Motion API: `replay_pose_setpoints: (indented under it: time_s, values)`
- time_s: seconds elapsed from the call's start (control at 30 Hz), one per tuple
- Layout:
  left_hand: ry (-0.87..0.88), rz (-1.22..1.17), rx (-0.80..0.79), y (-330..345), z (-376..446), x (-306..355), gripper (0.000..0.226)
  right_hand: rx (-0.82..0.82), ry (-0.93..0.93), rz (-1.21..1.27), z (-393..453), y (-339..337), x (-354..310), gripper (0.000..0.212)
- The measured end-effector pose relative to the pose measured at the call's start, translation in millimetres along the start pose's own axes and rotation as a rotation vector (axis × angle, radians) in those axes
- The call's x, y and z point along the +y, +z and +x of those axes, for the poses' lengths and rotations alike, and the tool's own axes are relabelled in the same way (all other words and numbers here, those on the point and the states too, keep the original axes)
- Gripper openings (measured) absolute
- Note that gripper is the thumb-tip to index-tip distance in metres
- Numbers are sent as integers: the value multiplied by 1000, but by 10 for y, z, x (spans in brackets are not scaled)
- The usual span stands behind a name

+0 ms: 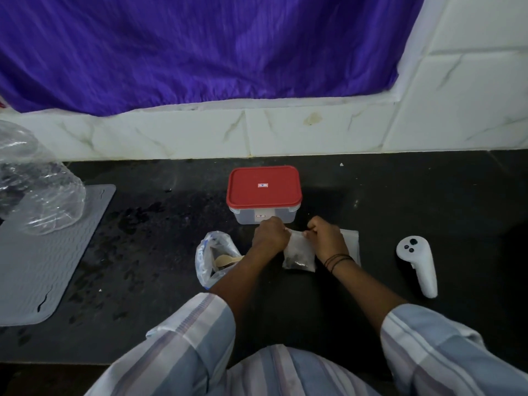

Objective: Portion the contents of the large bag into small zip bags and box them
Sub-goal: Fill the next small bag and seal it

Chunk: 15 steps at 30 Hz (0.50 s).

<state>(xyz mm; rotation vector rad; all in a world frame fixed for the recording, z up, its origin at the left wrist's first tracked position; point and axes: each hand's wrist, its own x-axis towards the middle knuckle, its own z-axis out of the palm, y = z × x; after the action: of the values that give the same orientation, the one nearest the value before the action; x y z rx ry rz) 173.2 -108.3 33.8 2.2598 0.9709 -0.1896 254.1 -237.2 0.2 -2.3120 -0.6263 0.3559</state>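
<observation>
Just in front of the red-lidded clear plastic box (264, 192), left hand (271, 234) and right hand (325, 237) pinch the top of a small clear zip bag (298, 254) holding dark bits.

Far across the back: purple cloth (200, 47) above white marbled tiles (314, 132). At left on the dark counter (414, 195): grey ribbed mat (43, 267) under crumpled clear plastic (37, 190). At right: white controller (417, 262).
</observation>
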Motion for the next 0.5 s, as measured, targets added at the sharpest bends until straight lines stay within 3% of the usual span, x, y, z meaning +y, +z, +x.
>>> replay_pose_setpoints:
  time_s: [0.17,0.27,0.4,0.5]
  values:
    - [-17,99,-15,77,68,20,27,-42,-93,-276,51,25,18,10]
    - [7,215,37,60,21,43,31,20,-107,-162,-15,-45,44,5]
    - [200,247,203,92,-106,163,29,237,-47,-106,-100,-318,164,4]
    - [368,148,172,216,-163,341,16,270,69,-136,-197,-500,413,14]
